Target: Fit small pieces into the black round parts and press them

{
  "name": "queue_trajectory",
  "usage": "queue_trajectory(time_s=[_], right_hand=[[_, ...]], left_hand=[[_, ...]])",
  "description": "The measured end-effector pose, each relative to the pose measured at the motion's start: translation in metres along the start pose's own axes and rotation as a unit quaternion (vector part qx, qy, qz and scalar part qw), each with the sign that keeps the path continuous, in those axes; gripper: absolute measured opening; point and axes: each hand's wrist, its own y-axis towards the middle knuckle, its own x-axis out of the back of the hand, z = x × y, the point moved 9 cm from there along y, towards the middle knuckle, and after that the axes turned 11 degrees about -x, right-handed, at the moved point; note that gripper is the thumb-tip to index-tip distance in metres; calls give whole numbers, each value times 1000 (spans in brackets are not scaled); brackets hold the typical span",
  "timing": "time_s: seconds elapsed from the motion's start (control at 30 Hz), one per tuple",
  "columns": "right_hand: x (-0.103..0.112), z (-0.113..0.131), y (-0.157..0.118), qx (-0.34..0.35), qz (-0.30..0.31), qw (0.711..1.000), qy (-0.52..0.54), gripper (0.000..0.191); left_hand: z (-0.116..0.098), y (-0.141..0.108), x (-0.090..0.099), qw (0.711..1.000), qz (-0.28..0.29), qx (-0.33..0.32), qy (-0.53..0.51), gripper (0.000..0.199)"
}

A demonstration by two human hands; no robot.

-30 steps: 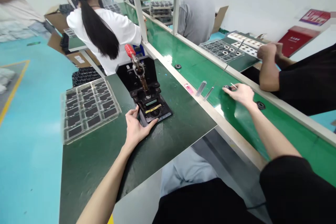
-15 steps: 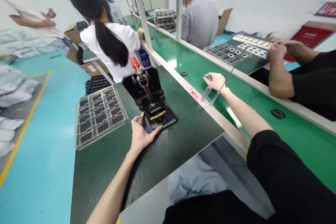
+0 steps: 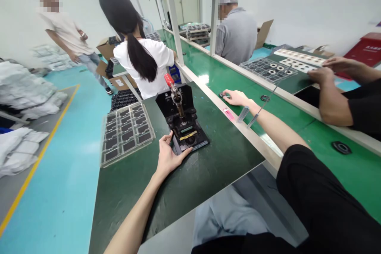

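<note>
A black toggle-clamp fixture (image 3: 184, 121) with a red-tipped handle stands on the dark green board (image 3: 208, 174). My left hand (image 3: 171, 156) grips its base at the near left corner, thumb along the front edge and fingers at the side. Out over the green belt, my right hand (image 3: 236, 97) pinches a thin, light stick-like thing. Its fingertips are at a small black ring part (image 3: 220, 95); whether they grip the ring I cannot tell. A clear tray (image 3: 128, 133) of dark rectangular pieces lies left of the fixture.
Bundled thin grey rods (image 3: 243, 114) and a pink item (image 3: 228, 114) lie along the pale rail (image 3: 205, 89). More black rings (image 3: 341, 147) rest on the belt (image 3: 300, 127). Across it, a co-worker's hands (image 3: 323, 72) are by trays. Another person in white (image 3: 143, 59) sits ahead.
My right hand has reached farther over the belt to the black ring. My left hand keeps its hold on the fixture. The view has shifted, and the standing person at left shows more fully.
</note>
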Motion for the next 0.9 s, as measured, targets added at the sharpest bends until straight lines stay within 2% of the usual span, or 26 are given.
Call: queue_trajectory(time_s=[0.13, 0.27, 0.33, 0.4, 0.47, 0.5, 0.57, 0.63, 0.73, 0.8, 0.9], right_hand=[[5, -27, -33, -51, -6, 999, -10, 33], [16, -68, -96, -109, -13, 994, 10, 24], [30, -94, -136, -157, -45, 982, 90, 24], [46, -118, -180, -199, -89, 955, 202, 30], [57, -131, -222, -221, -107, 923, 298, 39], [59, -131, -242, -226, -101, 910, 333, 42], [55, -118, -275, -228, -64, 893, 383, 42], [41, -88, -301, -214, -4, 882, 420, 38], [7, -15, -321, -150, 106, 873, 451, 32], [-15, 37, -323, -90, 177, 862, 466, 27], [-35, 95, -312, -9, 244, 842, 481, 21]], left_hand=[[-1, -1, -3, 1000, -2, -12, 9, 96], [-16, -1, 0, 997, -34, -65, 39, 94], [-34, -3, 9, 988, -81, -112, 68, 88], [-60, -10, 18, 972, -129, -171, 101, 77], [-89, -20, 19, 959, -143, -223, 102, 63], [-101, -24, 16, 959, -129, -238, 82, 55], [-119, -33, 1, 969, -58, -242, 5, 37], [-132, -44, -20, 968, 46, -234, -78, 30], [-148, -60, -43, 941, 176, -251, -141, 45], [-153, -65, -48, 924, 224, -274, -147, 57], [-149, -62, -47, 914, 252, -286, -143, 44]])
